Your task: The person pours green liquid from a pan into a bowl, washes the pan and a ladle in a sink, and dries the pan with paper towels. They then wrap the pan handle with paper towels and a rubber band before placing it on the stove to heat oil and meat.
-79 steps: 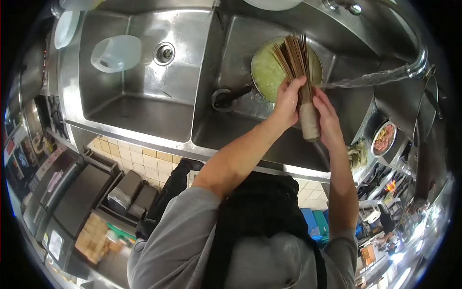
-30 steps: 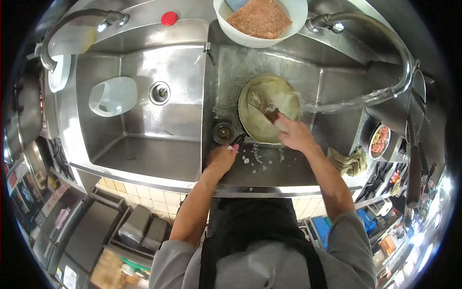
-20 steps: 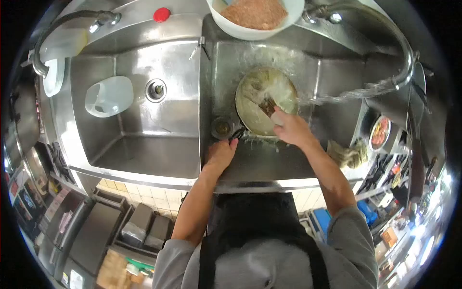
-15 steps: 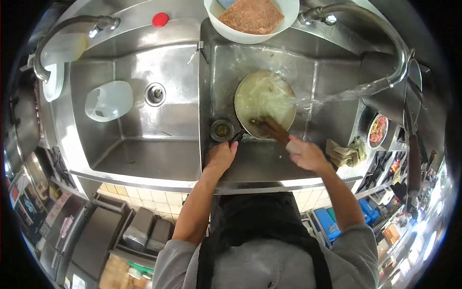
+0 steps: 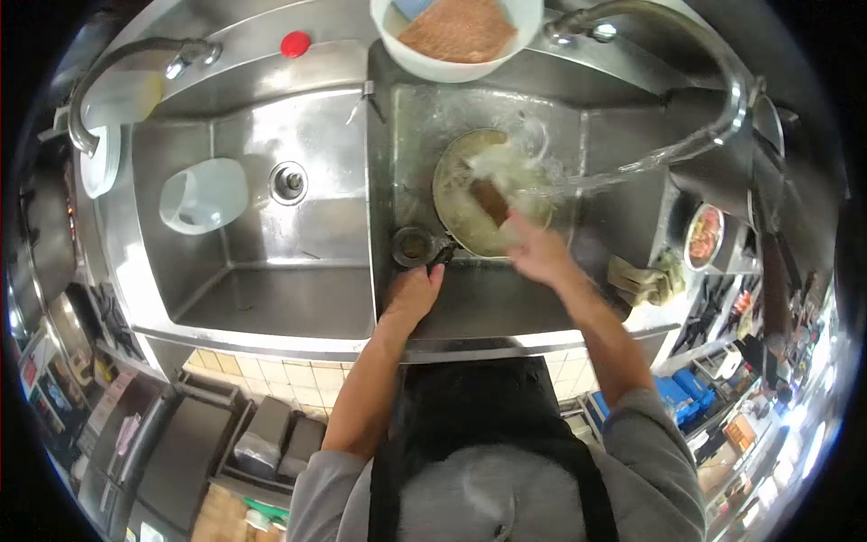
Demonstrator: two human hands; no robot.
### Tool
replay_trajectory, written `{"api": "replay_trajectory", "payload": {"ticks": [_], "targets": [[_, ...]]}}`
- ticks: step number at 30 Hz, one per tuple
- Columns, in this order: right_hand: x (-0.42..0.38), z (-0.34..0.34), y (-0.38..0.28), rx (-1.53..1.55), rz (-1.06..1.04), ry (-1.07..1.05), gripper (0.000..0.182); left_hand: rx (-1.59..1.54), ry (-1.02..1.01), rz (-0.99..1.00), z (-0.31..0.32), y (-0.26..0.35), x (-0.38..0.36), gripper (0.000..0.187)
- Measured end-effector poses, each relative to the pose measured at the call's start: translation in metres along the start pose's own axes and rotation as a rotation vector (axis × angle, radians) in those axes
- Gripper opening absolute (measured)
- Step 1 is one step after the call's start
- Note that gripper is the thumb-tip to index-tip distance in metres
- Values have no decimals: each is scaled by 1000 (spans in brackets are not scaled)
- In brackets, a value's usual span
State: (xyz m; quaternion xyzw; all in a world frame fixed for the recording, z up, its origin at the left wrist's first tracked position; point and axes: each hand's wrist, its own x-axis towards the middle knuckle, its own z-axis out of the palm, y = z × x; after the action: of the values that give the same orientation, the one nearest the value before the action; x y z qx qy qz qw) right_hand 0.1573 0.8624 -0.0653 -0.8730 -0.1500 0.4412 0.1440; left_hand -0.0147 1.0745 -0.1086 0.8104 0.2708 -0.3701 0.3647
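In the right sink basin, a round pan lies with pale, cloudy water in it. My left hand is closed round the black pan handle at the near left of the pan. A brown scrubbing brush is in my right hand, which is blurred by motion. The brush head sits inside the pan amid splashing water. From the right-hand faucet a stream of water runs into the pan. The drain shows just left of the pan.
A white bowl with reddish-brown contents stands behind the basin. In the left basin lies a translucent plastic jug. A red lid rests on the back ledge. At right are a cloth and a container of food.
My right hand has moved the brush up and left, from the pan's near edge to its middle, and the water splashes more. My left hand stays on the handle.
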Motion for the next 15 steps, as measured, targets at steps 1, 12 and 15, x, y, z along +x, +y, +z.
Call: {"api": "replay_trajectory", "payload": {"ticks": [1, 12, 15], "targets": [[-23, 11, -3, -18, -21, -21, 70, 11, -9, -3, -1, 3, 1, 58], [-47, 15, -22, -67, -60, -79, 69, 32, -19, -54, -12, 7, 4, 57], [-57, 23, 10, -19, -78, -108, 73, 37, -21, -11, -14, 6, 4, 57]]}}
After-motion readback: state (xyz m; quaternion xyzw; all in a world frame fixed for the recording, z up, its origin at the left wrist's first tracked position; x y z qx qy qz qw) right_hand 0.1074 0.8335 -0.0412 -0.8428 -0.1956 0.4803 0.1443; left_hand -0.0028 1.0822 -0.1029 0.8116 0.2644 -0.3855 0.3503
